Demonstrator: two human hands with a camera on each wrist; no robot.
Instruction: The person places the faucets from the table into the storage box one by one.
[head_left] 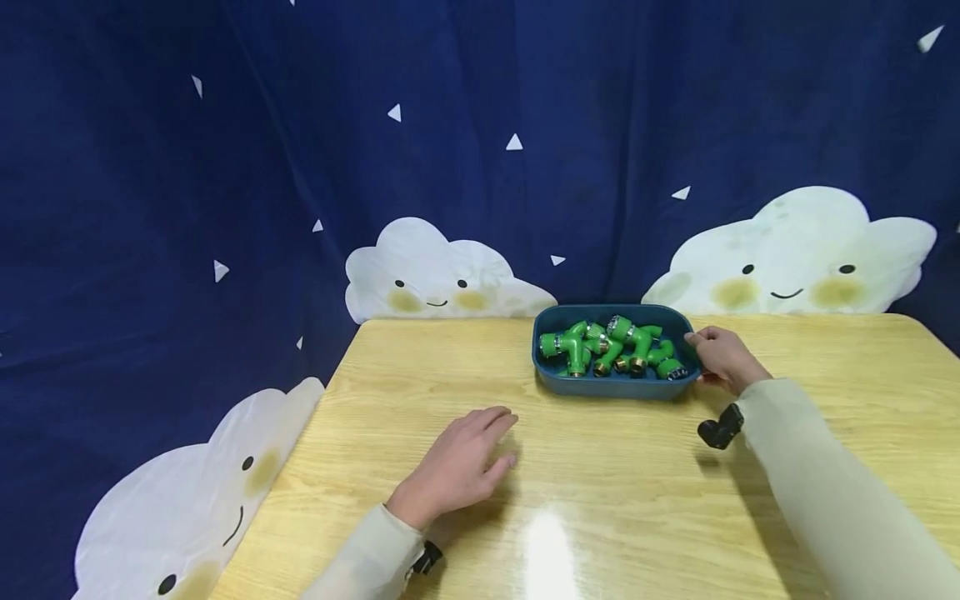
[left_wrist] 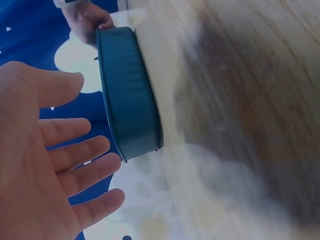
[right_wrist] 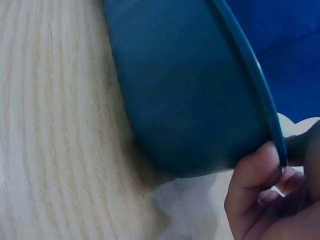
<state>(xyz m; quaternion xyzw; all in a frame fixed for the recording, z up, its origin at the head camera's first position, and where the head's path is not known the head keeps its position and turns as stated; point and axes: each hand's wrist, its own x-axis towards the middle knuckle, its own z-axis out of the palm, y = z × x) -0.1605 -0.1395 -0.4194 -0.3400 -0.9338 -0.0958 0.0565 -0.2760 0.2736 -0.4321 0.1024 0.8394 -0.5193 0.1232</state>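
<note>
A dark teal plastic basin [head_left: 600, 387] sits near the far edge of the wooden table. Several green pipe fittings [head_left: 637, 340] with brass and silver ends lie heaped inside it. My right hand [head_left: 722, 358] grips the basin's right end, thumb and fingers pinching the rim, as the right wrist view also shows around the basin wall [right_wrist: 190, 90]. My left hand [head_left: 461, 462] is held over the table, left of and nearer than the basin, its fingers spread and holding nothing. In the left wrist view the left palm [left_wrist: 25, 165] faces the basin's side [left_wrist: 127, 95].
The light wooden table [head_left: 420, 367] reaches to a dark blue curtain [head_left: 465, 125] with white triangles and smiling clouds. Small black devices are strapped at both wrists, the right one [head_left: 722, 427] standing out beside the sleeve.
</note>
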